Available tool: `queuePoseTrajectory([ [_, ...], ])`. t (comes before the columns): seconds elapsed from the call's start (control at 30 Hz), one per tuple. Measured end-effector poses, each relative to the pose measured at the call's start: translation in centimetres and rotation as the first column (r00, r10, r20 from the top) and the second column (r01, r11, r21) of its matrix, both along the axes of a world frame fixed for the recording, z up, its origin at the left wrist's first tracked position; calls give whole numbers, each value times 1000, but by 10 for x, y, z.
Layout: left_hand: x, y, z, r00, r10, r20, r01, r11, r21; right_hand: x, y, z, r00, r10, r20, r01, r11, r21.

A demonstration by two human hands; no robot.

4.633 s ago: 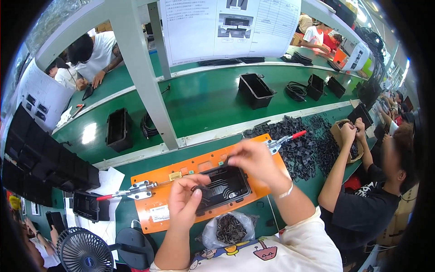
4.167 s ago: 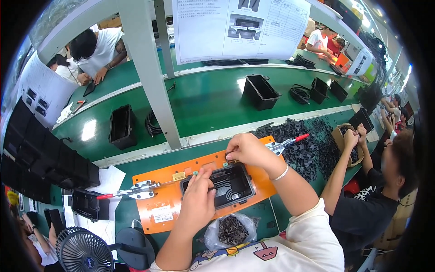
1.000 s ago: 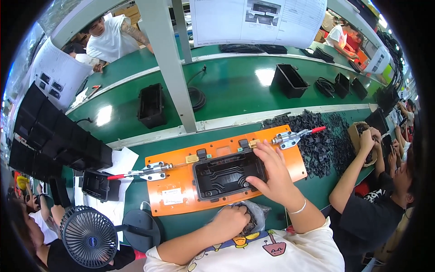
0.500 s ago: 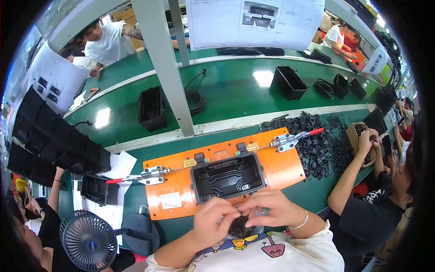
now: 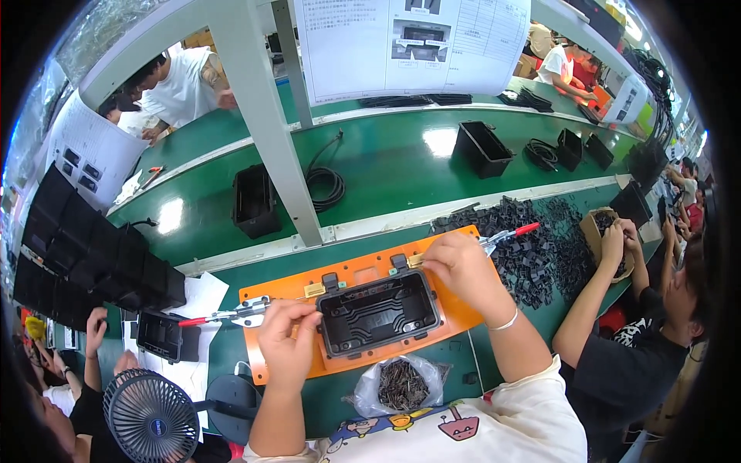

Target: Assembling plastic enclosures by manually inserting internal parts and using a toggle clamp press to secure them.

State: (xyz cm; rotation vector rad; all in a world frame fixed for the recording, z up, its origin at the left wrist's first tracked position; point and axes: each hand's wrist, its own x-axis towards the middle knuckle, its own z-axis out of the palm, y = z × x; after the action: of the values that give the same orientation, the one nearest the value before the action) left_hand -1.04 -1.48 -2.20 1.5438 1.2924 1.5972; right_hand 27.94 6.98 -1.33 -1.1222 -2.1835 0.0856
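Observation:
A black open plastic box lies in an orange fixture plate in front of me. My left hand is at the box's left edge, thumb and fingers brought together; whatever they pinch is too small to name. Over the box's far right corner, beside a small brass block, my right hand has its fingertips closed, their contents hidden. Two toggle clamps with red handles, a left clamp and a right clamp, are mounted on the plate. Nearest my body sits a clear plastic bag of thin dark metal pins.
Heaped black plastic parts cover the bench at right, beside a co-worker's hands over a cardboard box. Left stand stacked black boxes, another open box and a fan. A metal post rises beyond the plate.
Both my hands have left the bag of pins and spread apart, left to the box's left edge, right to its far right corner. The bag now shows fully. The view has shifted slightly.

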Motion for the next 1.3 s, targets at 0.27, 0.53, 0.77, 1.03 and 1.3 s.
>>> queuePoseTrajectory([
  [0.27, -14, 25, 15, 876, 89, -474, -61, 995, 73, -6, -16, -1, 999, -35, -28, 35, 999, 1],
  [0.53, -17, 43, 5, 773, -17, -634, 39, 999, 21, 1, -26, 7, 999, -34, -28, 31, 996, -79],
  [0.77, -23, 41, 2, 806, -61, -588, 81, 997, 8, 26, -26, 15, 984, -162, -79, 164, 986, 18],
  [1.03, -16, 47, 7, 781, -81, -619, 101, 995, -2, 131, -18, -20, 661, -637, -397, 559, 771, -305],
  [1.3, 76, 65, 22, 577, -109, -809, 182, 983, -3, 177, 5, -57, -212, -570, -794, -264, 815, -515],
])
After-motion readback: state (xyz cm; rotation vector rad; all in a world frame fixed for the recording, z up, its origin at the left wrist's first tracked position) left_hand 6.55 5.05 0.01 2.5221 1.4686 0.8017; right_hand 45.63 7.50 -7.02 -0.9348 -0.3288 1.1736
